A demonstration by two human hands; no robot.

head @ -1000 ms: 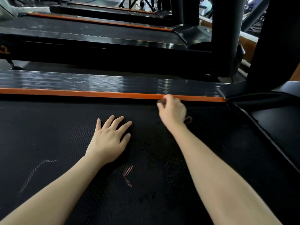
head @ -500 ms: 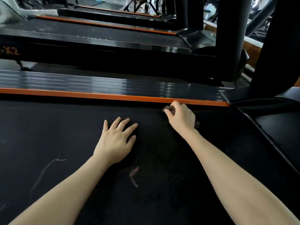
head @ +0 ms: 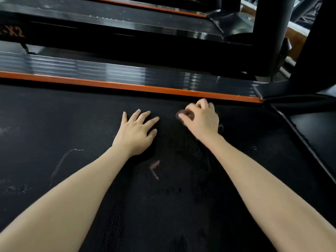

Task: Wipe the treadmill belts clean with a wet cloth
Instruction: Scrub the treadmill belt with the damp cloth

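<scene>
My right hand (head: 201, 120) bunches the small dark cloth (head: 184, 115) against the belt (head: 72, 124) near the orange edge strip (head: 127, 87), my left hand (head: 136, 131) rests flat, fingers spread; soft and limp, it probably wipes best wadded under my fingertips.

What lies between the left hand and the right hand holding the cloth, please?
Only bare black treadmill belt lies between the left hand and the right hand gripping the cloth, as the head view shows.
</scene>
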